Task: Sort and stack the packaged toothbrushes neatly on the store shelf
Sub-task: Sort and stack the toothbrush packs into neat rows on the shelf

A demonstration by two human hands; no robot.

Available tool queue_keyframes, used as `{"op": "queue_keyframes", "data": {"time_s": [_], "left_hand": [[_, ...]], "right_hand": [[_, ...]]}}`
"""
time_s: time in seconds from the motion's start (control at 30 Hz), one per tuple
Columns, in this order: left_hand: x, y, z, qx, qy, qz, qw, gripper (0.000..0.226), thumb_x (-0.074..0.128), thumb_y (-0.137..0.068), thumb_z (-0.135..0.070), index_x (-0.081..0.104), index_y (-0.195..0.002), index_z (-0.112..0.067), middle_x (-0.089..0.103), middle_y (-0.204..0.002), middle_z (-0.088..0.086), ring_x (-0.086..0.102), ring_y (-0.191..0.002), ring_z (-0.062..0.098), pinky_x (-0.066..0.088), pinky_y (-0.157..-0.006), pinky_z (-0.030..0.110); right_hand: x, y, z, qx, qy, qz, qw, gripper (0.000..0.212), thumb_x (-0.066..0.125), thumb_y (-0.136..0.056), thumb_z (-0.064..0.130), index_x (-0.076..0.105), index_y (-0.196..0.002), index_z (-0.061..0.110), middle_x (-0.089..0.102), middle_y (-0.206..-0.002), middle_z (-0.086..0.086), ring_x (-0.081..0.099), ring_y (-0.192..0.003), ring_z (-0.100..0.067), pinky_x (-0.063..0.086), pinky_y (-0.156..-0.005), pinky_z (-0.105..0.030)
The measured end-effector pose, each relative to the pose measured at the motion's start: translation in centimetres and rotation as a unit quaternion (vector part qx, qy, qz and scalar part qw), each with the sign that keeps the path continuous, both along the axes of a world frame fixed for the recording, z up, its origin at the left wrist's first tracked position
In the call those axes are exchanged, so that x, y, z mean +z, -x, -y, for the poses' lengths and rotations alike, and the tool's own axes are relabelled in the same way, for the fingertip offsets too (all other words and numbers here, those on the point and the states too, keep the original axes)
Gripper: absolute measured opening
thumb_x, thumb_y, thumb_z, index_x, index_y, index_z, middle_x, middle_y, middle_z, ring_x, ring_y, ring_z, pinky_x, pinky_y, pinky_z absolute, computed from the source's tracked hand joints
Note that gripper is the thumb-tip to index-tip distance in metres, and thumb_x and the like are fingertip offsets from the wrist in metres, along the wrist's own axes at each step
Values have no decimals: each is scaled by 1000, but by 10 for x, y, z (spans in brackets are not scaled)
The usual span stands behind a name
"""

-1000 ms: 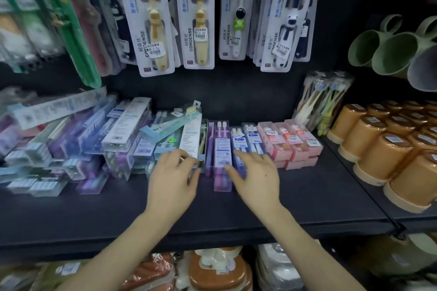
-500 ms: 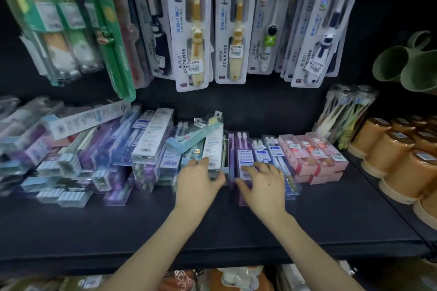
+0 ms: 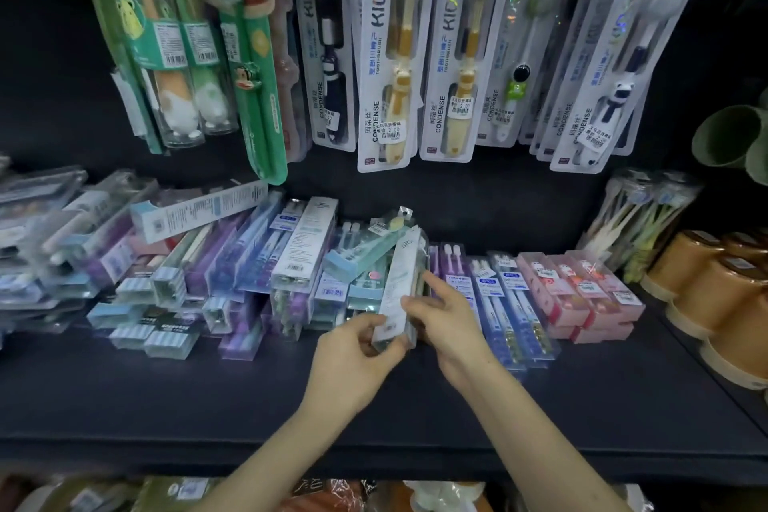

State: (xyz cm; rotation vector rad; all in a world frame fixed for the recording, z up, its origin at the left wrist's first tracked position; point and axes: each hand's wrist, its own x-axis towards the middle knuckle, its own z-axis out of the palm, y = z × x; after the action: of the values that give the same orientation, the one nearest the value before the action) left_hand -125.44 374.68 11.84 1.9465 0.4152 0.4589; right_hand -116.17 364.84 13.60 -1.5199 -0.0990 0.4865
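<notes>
Head view: lifted and tilted over the middle of the dark flat store shelf (image 3: 374, 420), a clear plastic toothbrush pack with white label (image 3: 398, 283). Pinched at its near end by left hand (image 3: 353, 351), clasped along its right side by right hand (image 3: 451, 322). Likely hazard: brushing the teal boxed toothbrush pack (image 3: 363, 256) perched crosswise on the adjoining pile, tipping it off.

Store fixture under dim light.
A black shelf (image 3: 166, 407) spans the lower frame; a black back panel (image 3: 498, 195) rises behind it.
</notes>
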Motion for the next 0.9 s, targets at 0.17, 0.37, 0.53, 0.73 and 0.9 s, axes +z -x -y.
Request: {"op": "queue_keyframes", "data": {"time_s": [0.17,0.37,0.53,0.73,0.9], "left_hand": [[11,-12,-27,7,-230,45,972,24,66,-80,-47,75,-84,-24,68,-74,-13,58,-64,3,43,-59,13],[36,-94,-62,-15,-563,-125,817,47,41,-97,-46,49,-135,-19,49,-132,14,42,-122,32,32,-98,37],[28,-118,-83,-27,-600,-196,775,52,33,-101,-44,21,-150,-33,54,-127,13,51,-112,27,38,-84,32],[15,-105,-102,36,-574,-196,795,53,35,-97,-49,28,-147,-35,55,-128,15,53,-108,28,38,-80,32],[15,-94,-110,65,-544,-174,818,54,37,-96,-47,30,-147,-34,58,-124,12,54,-108,26,38,-79,31]], "right_hand": [[-4,-5,20,-54,20,24,998,52,55,-86,-7,48,-135,9,74,-96,-3,71,-85,-14,54,-64,-22],[-8,-28,41,-80,98,35,991,52,58,-84,-1,50,-135,3,66,-117,-11,65,-102,-27,55,-88,-44],[-5,-28,23,-45,181,87,978,46,58,-85,3,54,-131,4,67,-104,-25,67,-90,-34,59,-71,-37],[3,-19,-24,17,323,230,918,37,62,-85,22,57,-121,16,57,-78,10,57,-79,-16,38,-65,-26],[8,-17,-50,27,380,269,885,39,56,-87,31,50,-125,24,60,-80,10,56,-73,-14,36,-54,-25]]}}
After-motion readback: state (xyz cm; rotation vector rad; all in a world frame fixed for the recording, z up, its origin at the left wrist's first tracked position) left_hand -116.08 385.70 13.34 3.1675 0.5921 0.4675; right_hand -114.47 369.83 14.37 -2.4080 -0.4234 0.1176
